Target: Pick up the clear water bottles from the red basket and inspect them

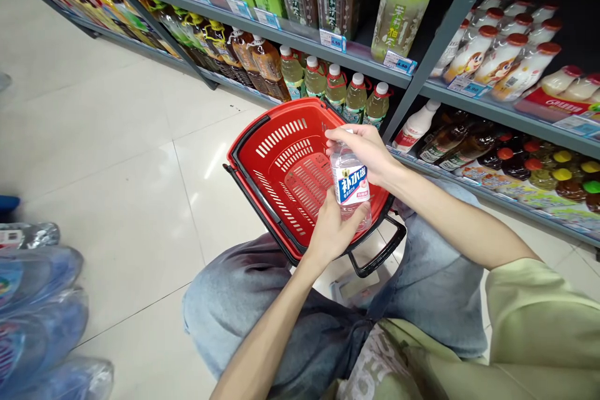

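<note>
I hold a small clear drink bottle [350, 182] with a white and blue label, upright over a red shopping basket [262, 156]. My left hand [332, 230] grips the bottle's lower part from below. My right hand [364, 149] is closed over its top and cap. The basket stands on the floor in front of my knees, and nothing shows inside it. Its black handles lie folded down along the rim.
Grey store shelves [356, 53] full of drink bottles run along the right, with price tags on the edges. Shrink-wrapped packs of water bottles [37, 306] lie at the lower left. Pale floor tiles [117, 156] stretch to the left of the basket.
</note>
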